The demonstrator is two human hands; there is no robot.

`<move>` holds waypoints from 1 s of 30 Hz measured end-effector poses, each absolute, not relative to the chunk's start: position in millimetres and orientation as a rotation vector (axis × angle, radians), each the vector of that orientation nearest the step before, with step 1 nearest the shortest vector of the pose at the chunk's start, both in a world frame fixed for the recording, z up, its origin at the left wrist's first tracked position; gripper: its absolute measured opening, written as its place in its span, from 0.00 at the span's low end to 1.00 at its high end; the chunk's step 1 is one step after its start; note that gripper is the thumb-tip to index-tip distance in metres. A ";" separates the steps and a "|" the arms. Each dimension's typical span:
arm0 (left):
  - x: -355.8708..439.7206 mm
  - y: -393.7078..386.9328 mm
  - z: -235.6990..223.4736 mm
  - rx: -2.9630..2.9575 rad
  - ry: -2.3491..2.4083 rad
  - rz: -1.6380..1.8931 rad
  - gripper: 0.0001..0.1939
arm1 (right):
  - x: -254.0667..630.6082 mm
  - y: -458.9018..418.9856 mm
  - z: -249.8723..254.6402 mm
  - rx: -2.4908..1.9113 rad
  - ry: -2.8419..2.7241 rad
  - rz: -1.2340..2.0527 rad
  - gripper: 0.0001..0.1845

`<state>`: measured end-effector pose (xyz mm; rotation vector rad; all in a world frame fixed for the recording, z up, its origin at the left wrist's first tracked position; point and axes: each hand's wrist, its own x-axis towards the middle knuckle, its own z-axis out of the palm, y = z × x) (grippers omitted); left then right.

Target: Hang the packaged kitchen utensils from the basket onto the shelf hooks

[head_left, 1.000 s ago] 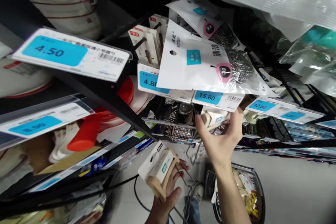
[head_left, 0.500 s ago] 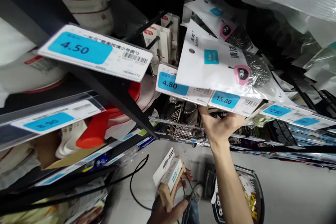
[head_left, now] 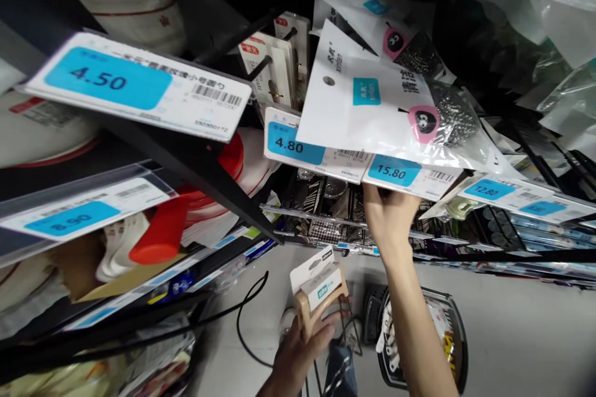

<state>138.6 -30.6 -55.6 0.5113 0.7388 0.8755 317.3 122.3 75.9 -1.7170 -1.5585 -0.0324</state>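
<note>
My left hand [head_left: 305, 341], low in the middle of the head view, is closed around a light wooden item [head_left: 305, 313] with a white hang card [head_left: 311, 270]; its exact kind does not show. My right hand [head_left: 390, 214] reaches up to the shelf, under the 15.80 price tag [head_left: 392, 171]. Its fingers are hidden behind that tag, so whether they hold something does not show. Just above hangs a white packet [head_left: 358, 90] with a metal scouring ball [head_left: 454, 115] in its clear end, and a similar packet [head_left: 367, 3] sits behind it.
Price tags stick out on the left, among them a 4.50 tag [head_left: 135, 84]. Carded goods [head_left: 267, 62] hang on hooks. A red-handled item [head_left: 161, 229] lies on a lower left shelf. A dark shopping basket [head_left: 460, 347] with goods stands on the floor [head_left: 521, 329].
The wooden item and my left hand have moved slightly up and right. My right hand has drawn further behind the price tags, hiding more of its fingers. The view has shifted a little.
</note>
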 end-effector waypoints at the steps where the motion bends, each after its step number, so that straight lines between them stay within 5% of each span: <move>1: 142.2 -26.1 -50.0 0.508 0.733 0.869 0.33 | 316.8 101.7 73.7 -1.692 -1.517 0.026 0.23; 6: 163.5 6.5 -20.7 0.612 0.705 0.825 0.26 | 320.8 38.4 55.3 -1.519 -1.602 0.686 0.18; 12: 199.2 62.9 23.2 1.051 0.628 1.025 0.23 | 337.1 71.2 61.6 -1.362 -1.151 0.344 0.18; 19: 210.0 113.9 58.2 1.737 0.735 1.408 0.28 | 342.6 102.0 86.6 -1.309 -1.258 0.159 0.24; 30: 210.1 167.6 65.7 2.086 0.816 1.345 0.17 | 351.1 131.3 69.0 -1.426 -1.462 0.137 0.29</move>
